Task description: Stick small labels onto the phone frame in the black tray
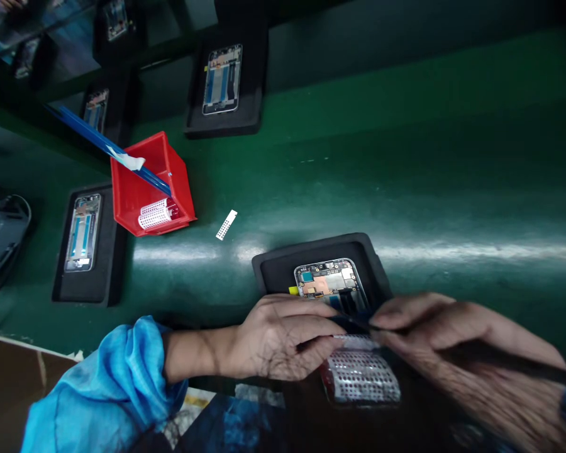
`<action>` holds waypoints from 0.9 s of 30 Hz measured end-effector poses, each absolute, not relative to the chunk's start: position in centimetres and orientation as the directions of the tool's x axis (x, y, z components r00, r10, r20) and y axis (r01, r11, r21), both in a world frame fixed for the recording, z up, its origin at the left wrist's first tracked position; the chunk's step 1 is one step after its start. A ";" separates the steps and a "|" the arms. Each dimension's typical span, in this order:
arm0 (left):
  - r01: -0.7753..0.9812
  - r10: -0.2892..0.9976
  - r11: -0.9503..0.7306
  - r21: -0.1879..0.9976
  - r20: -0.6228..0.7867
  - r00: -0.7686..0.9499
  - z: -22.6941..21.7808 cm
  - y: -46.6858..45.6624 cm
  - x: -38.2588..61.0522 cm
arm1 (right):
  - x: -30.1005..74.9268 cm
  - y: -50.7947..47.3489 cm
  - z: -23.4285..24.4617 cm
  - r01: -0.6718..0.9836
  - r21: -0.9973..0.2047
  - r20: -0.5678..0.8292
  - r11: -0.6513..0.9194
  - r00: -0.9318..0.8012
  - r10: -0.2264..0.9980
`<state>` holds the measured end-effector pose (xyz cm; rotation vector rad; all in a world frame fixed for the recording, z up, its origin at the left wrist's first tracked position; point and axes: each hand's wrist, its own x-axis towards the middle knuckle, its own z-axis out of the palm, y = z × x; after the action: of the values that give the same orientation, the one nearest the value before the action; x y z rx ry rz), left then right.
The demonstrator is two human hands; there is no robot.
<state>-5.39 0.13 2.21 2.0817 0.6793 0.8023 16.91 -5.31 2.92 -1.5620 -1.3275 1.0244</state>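
No readable text, labels, brands or numbers on anything in view, all too blurred

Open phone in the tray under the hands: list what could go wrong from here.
1. The left hand and right hand work a dark tool right over the phone; a slip could scratch its exposed board.
2. The sticker sheet overhangs the near edge and could slide off.

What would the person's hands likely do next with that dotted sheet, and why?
Probably lift one small piece off the dotted sheet: the left hand steadies it while the right hand holds a dark tool at its top edge, beside the open phone.
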 end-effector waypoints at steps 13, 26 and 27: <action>0.178 0.655 -0.599 0.780 0.350 0.670 2.1 0.2 -5.4 | 16.3 -1.5 1.9 0.304 -0.944 -0.027 -0.126 0.308 0.951; 0.171 0.623 -0.614 0.770 0.340 0.705 1.4 0.1 -6.1 | 15.9 -1.3 1.7 0.357 -0.929 0.022 -0.094 0.309 0.951; 0.169 0.621 -0.612 0.773 0.338 0.707 1.4 0.1 -6.1 | 15.9 -1.2 1.7 0.361 -0.928 0.026 -0.091 0.306 0.952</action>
<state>-6.06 0.10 1.42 2.1646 0.5988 0.7771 15.87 -1.24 1.75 -1.6370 -1.2149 0.7915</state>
